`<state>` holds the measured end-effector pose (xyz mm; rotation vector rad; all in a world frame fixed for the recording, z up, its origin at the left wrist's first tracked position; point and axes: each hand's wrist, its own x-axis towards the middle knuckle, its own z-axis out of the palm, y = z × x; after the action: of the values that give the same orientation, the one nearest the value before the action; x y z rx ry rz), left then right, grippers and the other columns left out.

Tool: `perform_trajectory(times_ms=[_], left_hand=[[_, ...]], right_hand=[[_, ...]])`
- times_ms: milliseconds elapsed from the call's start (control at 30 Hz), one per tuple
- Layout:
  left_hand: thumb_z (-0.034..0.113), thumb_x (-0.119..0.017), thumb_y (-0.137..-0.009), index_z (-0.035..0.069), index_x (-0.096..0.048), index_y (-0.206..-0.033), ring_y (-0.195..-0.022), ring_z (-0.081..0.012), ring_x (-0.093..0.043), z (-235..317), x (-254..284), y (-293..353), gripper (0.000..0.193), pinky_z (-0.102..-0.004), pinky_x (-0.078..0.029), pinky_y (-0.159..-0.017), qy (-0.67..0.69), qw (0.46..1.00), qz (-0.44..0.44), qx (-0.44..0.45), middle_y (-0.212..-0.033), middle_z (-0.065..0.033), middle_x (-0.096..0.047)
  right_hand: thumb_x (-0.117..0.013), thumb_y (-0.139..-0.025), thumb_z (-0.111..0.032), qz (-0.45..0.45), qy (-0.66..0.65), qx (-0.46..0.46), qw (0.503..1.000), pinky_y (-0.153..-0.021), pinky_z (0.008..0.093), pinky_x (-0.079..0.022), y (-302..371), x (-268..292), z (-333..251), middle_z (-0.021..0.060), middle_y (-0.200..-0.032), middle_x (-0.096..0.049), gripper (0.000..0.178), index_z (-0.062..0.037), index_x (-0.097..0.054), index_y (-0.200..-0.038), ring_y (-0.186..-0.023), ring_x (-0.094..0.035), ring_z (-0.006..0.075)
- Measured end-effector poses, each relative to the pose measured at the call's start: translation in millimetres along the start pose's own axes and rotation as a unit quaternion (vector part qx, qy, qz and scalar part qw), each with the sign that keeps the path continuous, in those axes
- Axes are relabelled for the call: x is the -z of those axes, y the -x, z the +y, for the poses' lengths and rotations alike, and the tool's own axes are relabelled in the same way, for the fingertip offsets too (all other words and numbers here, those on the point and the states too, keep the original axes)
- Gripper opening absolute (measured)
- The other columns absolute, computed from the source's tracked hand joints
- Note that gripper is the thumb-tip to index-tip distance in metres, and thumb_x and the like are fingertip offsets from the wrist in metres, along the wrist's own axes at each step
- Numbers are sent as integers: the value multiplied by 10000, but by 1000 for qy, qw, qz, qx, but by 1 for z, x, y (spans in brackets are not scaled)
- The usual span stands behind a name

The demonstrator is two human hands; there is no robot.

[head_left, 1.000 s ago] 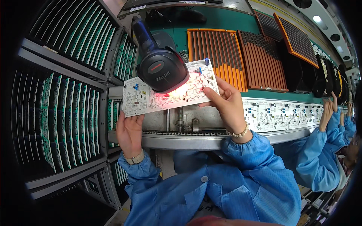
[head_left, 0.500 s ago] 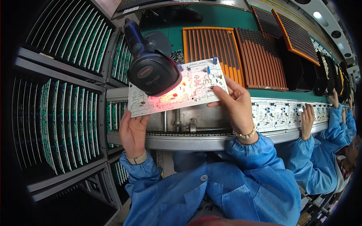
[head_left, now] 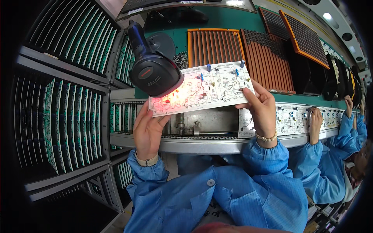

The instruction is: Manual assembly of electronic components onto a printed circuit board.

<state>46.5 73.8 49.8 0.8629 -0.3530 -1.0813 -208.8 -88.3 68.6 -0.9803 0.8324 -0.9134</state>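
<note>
Holding: one white circuit board (head_left: 217, 85), left end beneath the black scanner (head_left: 157, 75). My left hand (head_left: 149, 131): fingers slightly parted, grasping the lower left corner. My right hand (head_left: 263, 112): thumb on face, fingers curled behind right end.

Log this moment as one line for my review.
left hand: holding circuit board, lower left corner | right hand: gripping its right end | scanner: over board's left end, red light shining
</note>
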Motion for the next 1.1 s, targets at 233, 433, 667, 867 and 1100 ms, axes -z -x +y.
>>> perform_trajectory(times_ms=[233,433,667,867,1100], left_hand=[[40,-395,-992,-71,-385,-1405,-1270,-342,-519,-4,-9,-10,428,-526,-434,-1072,12,999,-27,14,-1373,-206,-511],[9,-386,-973,-72,-371,-1415,-1282,-331,-507,-3,-2,-7,450,-523,-416,-1085,-20,999,-38,23,-1385,-204,-498],[135,-495,-1018,-20,-418,-1382,-1132,-165,-545,-3,42,25,403,-300,-415,-986,-411,906,100,-37,-1266,-121,-571],[154,-582,-980,-27,-483,-1289,-938,-178,-576,-12,46,33,371,-287,-461,-844,-585,799,128,-53,-1086,-119,-618],[183,-621,-936,-27,-487,-1281,-969,-380,-615,-17,52,25,426,-425,-474,-848,-719,687,89,-60,-1118,-257,-623]], right_hand=[[-570,-962,-66,16,23,-6,1000,-616,211,-564,-4,9,-3,128,-1077,-702,451,86,-462,-1373,-776,-687,120],[-621,-938,-74,24,100,-13,995,-523,182,-465,0,18,-6,68,-974,-724,379,62,-548,-1284,-668,-624,59],[-768,-838,-108,-69,399,13,914,-459,213,-417,53,12,12,57,-759,-690,300,34,-644,-1072,-524,-549,46],[-734,-854,-192,-113,497,34,860,-507,351,-488,58,11,50,144,-702,-684,323,34,-644,-1065,-538,-640,255],[-715,-853,-205,-121,572,15,811,-584,417,-515,56,9,55,199,-753,-684,378,61,-621,-1104,-642,-663,352]])
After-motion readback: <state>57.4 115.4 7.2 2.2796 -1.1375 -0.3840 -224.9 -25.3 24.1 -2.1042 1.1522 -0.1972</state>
